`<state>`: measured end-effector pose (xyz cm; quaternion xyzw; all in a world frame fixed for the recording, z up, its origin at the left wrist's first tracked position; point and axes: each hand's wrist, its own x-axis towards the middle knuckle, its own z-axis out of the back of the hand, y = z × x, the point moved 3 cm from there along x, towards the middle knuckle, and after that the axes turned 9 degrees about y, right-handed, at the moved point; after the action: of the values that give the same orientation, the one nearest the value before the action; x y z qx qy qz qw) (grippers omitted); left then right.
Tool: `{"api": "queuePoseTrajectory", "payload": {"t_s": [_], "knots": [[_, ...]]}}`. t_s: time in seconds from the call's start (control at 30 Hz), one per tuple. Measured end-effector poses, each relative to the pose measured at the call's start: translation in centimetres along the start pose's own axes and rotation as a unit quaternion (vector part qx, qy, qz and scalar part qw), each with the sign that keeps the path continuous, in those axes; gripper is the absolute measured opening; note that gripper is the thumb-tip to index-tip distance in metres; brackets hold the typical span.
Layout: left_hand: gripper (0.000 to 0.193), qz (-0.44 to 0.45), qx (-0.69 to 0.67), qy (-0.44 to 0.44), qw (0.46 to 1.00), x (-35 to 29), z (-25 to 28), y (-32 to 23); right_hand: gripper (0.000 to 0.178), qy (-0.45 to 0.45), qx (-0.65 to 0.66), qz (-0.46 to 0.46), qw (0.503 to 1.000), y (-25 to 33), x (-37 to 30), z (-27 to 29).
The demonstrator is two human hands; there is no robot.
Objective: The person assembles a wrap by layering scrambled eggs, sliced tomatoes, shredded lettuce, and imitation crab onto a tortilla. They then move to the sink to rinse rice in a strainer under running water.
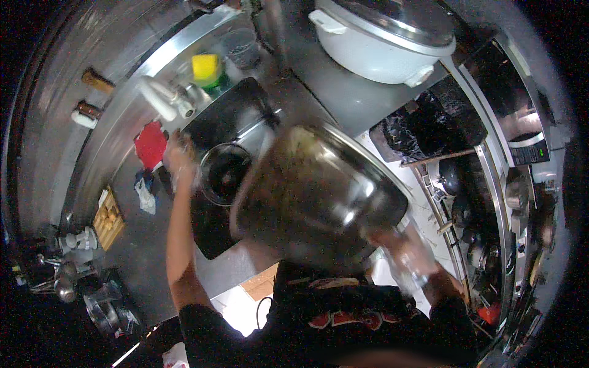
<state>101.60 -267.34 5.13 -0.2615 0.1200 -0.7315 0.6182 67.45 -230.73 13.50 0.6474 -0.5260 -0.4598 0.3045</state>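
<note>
My right hand (402, 248) grips the near right rim of a large, deep stainless-steel pan (325, 196). The pan is tilted in front of my body, beside the dark sink (215, 230), and its surface is blurred and smudged. My left hand (179, 158) is stretched out over the sink's left edge, its fingers smeared by motion. Close to it lies a red cloth (151, 146) on the metal counter. In the sink, just right of that hand, is a round, clear-looking vessel or lid (226, 175).
Behind the sink are a white faucet (158, 99) and a yellow-green sponge (207, 67). A white lidded pot (374, 52) stands at the back right. Left on the counter are a crumpled white cloth (145, 195) and a wooden board (109, 224). Shelves with pans (451, 178) line the right.
</note>
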Motion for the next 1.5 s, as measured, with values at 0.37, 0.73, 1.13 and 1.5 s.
{"api": "queuePoseTrajectory", "payload": {"t_s": [0.37, 0.73, 1.13, 1.5], "knots": [[0.042, 0.102, -0.052, 0.074, 0.991, 12.2, -10.1, 6.1, 0.048, 0.016, 0.029, -0.153, 0.988, -8.2, 22.2, -3.4], [0.037, 0.180, -0.608, 0.241, 0.735, 9.9, -7.1, 8.1, 0.039, 0.035, 0.036, -0.143, 0.989, -9.5, 27.4, -6.9], [0.085, 0.400, -0.545, 0.142, 0.723, -14.3, -7.1, -3.0, 0.039, 0.193, -0.053, -0.154, 0.968, -12.0, 29.7, -7.8], [0.059, 0.442, -0.593, 0.091, 0.667, -15.1, -8.5, -3.4, 0.032, 0.283, -0.662, 0.116, 0.684, -5.6, 33.2, -8.6]]}}
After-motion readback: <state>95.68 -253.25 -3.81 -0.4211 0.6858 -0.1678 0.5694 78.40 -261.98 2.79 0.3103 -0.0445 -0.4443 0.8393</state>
